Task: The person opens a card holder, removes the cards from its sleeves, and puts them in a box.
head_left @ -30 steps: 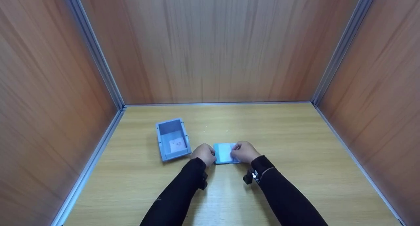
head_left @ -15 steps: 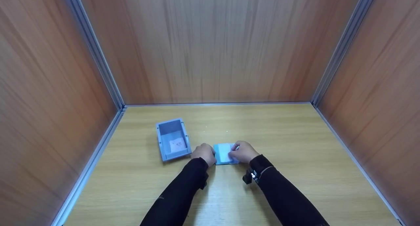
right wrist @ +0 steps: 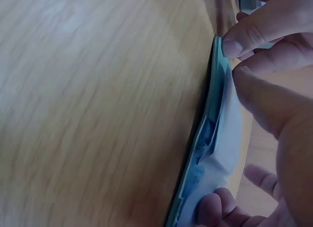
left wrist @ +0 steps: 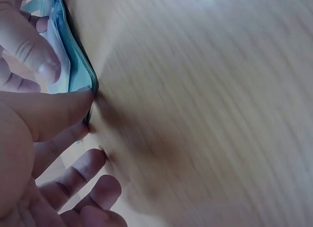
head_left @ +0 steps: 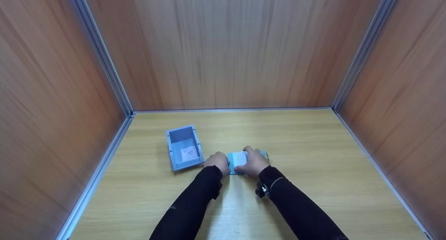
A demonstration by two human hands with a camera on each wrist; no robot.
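Two hands down low on the light wood desk (head_left: pixel 306 156), black sleeves (head_left: pixel 195 205) coming in from 6 o'clock. Between the hands, a small flat blue pack (head_left: pixel 239 159) with a white sheet on top, lying flat on the desk near the middle, a little toward 6 o'clock. Left hand (head_left: pixel 217 162) at the 9 o'clock edge of the pack, fingers curled, thumb tip pressed on that edge — seen close in the left wrist view, left hand (left wrist: pixel 44 139) with thumb against the thin dark rim of the blue pack (left wrist: pixel 78 73). Right hand (head_left: pixel 253 161) laid over the 3 o'clock half of the pack, fingers bent round it and pinching it. In the right wrist view, right hand (right wrist: pixel 266 80) with a fingertip and thumb nipping the thin edge of the blue pack (right wrist: pixel 215 134), white sheet and blue layers fanned a bit apart there. Small blue-grey box (head_left: pixel 184 146) at 9 o'clock of the left hand, just beside it, not touching as far as can be told, open on top. Inside the box, a small pale slip (head_left: pixel 189 152) with pinkish marks, too small to read. Brown wood walls (head_left: pixel 226 48) on three sides, silver strips (head_left: pixel 101 55) in the corners.
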